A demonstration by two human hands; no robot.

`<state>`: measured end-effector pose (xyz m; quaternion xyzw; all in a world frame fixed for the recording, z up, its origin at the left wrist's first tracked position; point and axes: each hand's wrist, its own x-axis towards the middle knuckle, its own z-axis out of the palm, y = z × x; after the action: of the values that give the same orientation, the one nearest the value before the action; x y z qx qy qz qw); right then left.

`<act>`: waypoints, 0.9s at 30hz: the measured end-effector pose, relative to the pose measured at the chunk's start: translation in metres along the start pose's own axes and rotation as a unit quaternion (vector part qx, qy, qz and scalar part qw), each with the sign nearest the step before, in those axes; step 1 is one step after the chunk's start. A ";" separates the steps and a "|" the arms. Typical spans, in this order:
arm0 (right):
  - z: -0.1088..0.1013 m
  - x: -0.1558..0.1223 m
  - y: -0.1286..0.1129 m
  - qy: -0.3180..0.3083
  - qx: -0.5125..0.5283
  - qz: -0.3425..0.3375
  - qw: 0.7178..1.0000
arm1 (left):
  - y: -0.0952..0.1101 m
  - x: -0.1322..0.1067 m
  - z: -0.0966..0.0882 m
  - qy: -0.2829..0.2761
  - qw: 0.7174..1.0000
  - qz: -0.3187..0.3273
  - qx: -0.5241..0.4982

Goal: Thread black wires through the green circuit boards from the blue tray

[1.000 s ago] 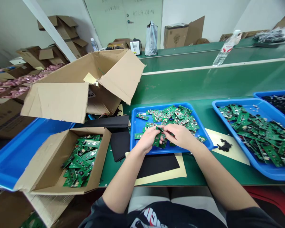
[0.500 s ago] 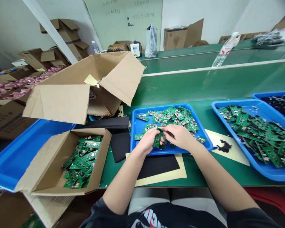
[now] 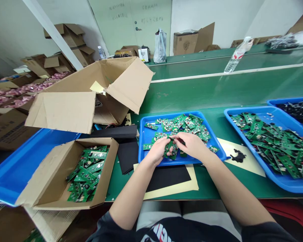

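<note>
Your left hand grips a green circuit board above the blue plastic tray, your right hand curled against it, its hold unclear, with many boards left heaped there.

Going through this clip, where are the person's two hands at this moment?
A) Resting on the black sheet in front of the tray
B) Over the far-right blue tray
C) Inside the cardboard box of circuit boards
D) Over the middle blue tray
D: the left hand and right hand meet above the middle blue tray, among its green circuit boards.
</note>
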<state>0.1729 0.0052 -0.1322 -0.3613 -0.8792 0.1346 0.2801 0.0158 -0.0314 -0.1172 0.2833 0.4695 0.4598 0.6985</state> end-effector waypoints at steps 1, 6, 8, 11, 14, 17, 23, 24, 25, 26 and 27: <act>-0.001 0.000 0.000 0.001 0.000 0.003 1.000 | 0.001 0.000 0.000 -0.002 1.000 0.000 0.000; -0.004 0.000 0.001 0.011 0.003 0.013 1.000 | 0.002 -0.001 0.000 -0.008 1.000 0.000 -0.002; -0.004 0.000 0.001 0.014 0.002 0.016 1.000 | 0.003 -0.001 0.000 -0.008 1.000 0.001 0.000; -0.004 0.000 0.001 0.019 0.002 0.018 1.000 | 0.002 -0.002 0.001 -0.011 1.000 0.000 0.006; -0.004 0.001 0.001 0.029 0.002 0.018 0.999 | 0.002 -0.002 0.001 -0.014 1.000 0.003 0.015; -0.002 0.001 0.001 0.041 0.000 0.015 0.999 | 0.000 -0.002 0.001 -0.022 0.999 0.007 0.030; 0.000 0.000 -0.002 0.049 -0.004 0.007 0.999 | -0.006 0.000 0.000 -0.041 0.997 0.008 0.064; 0.000 0.000 -0.002 0.049 -0.003 0.012 0.999 | -0.007 0.001 0.000 -0.044 0.997 0.007 0.070; -0.001 0.000 -0.002 0.051 -0.001 0.020 0.999 | -0.008 0.001 0.000 -0.047 0.996 0.006 0.077; -0.002 0.000 -0.002 0.058 0.004 0.030 0.998 | -0.009 0.002 0.001 -0.048 0.995 0.006 0.083; -0.003 0.000 -0.001 0.071 0.012 0.043 0.996 | -0.010 0.002 0.001 -0.046 0.995 0.009 0.087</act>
<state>0.1737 0.0048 -0.1293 -0.4042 -0.8390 0.1313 0.3399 0.0203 -0.0335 -0.1258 0.3685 0.4722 0.4098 0.6880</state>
